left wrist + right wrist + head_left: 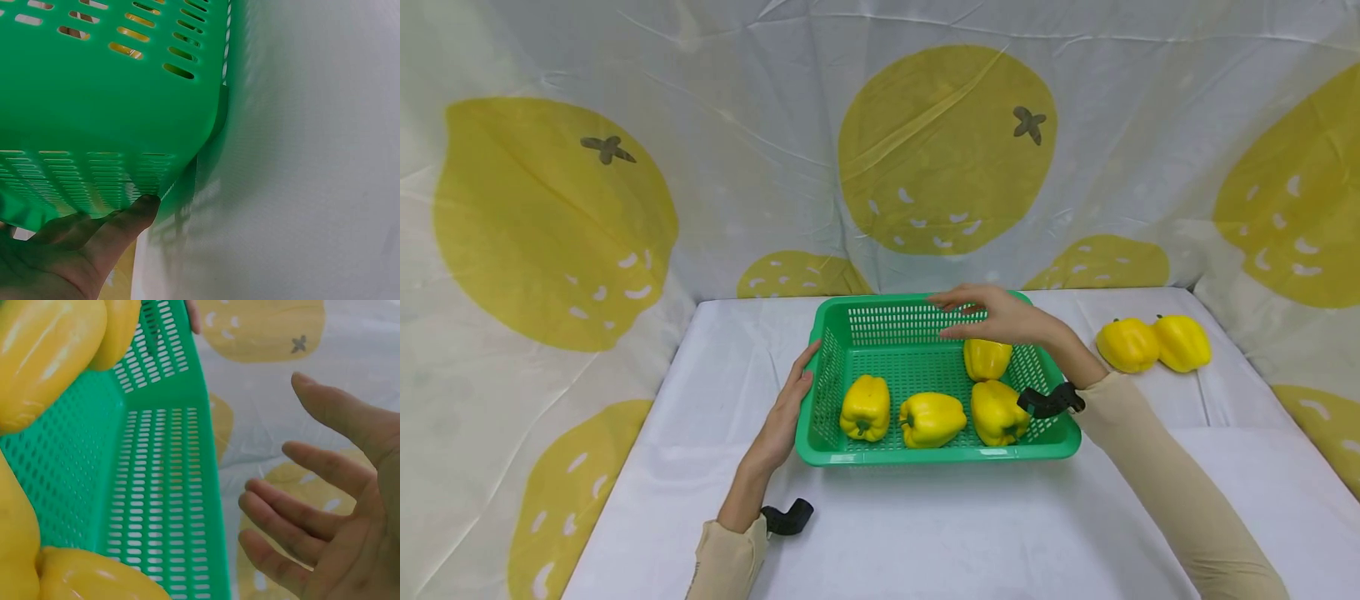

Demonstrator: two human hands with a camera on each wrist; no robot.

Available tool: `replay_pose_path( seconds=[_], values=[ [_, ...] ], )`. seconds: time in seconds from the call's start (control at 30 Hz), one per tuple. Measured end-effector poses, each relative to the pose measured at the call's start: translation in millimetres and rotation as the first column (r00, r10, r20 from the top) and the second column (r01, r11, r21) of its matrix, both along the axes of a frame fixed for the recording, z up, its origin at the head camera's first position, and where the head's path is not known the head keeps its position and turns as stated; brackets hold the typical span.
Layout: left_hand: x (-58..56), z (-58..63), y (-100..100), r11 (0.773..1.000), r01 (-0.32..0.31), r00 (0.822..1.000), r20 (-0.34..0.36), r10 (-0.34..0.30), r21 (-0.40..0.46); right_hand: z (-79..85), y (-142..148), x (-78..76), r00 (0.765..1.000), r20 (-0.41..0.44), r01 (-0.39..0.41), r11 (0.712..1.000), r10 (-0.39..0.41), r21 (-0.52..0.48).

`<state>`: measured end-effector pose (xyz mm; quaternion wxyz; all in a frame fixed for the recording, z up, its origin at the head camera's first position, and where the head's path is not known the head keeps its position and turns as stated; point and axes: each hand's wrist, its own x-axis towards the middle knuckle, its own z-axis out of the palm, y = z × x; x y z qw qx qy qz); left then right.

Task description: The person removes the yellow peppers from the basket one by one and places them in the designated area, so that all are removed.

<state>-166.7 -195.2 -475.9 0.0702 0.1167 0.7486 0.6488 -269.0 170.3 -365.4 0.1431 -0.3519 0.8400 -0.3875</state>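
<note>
Several yellow bell peppers lie in a green plastic basket. One bell pepper is at the basket's left, another bell pepper lies on its side near the front, and a bell pepper sits at the right with one more behind it. My left hand touches the basket's left side from outside, its fingers extended along the slotted wall. Above the back right part of the basket hovers my right hand, holding nothing. Its fingers are spread and loosely bent, apart from the rim.
Two more bell peppers lie side by side on the white-covered table, right of the basket. A lemon-printed cloth hangs behind and at both sides. Each wrist wears a black device.
</note>
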Motion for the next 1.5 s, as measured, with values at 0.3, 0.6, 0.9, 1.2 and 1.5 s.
replay_pose_path(
  seconds=[0.3, 0.6, 0.9, 1.2, 1.5],
  values=[
    [0.5, -0.2, -0.5, 1.0, 0.001, 1.0, 0.002, -0.001, 0.013, -19.0, -6.9, 0.8, 0.972, 0.198, -0.117, 0.992, 0.124, -0.047],
    [0.5, 0.6, -0.4, 1.0, -0.002, 1.0, 0.005, 0.002, 0.005, -35.7, -12.0, -1.0, 0.89, 0.341, -0.284, 0.953, 0.303, -0.106],
    [-0.2, 1.7, 0.0, 1.0, 0.001, 1.0, 0.009, -0.001, 0.007, -46.9, -17.8, -0.5, 0.829, 0.395, -0.386, 0.916, 0.397, -0.111],
    [-0.6, 2.1, 1.1, 1.0, -0.005, 1.0, 0.013, 0.005, -0.004, -56.3, -22.0, 0.6, 0.789, 0.462, -0.423, 0.904, 0.405, -0.07],
    [-0.2, 1.9, 0.3, 1.0, -0.001, 1.0, 0.006, 0.001, 0.006, -61.2, -25.2, 2.6, 0.78, 0.472, -0.422, 0.902, 0.411, -0.087]
  ],
)
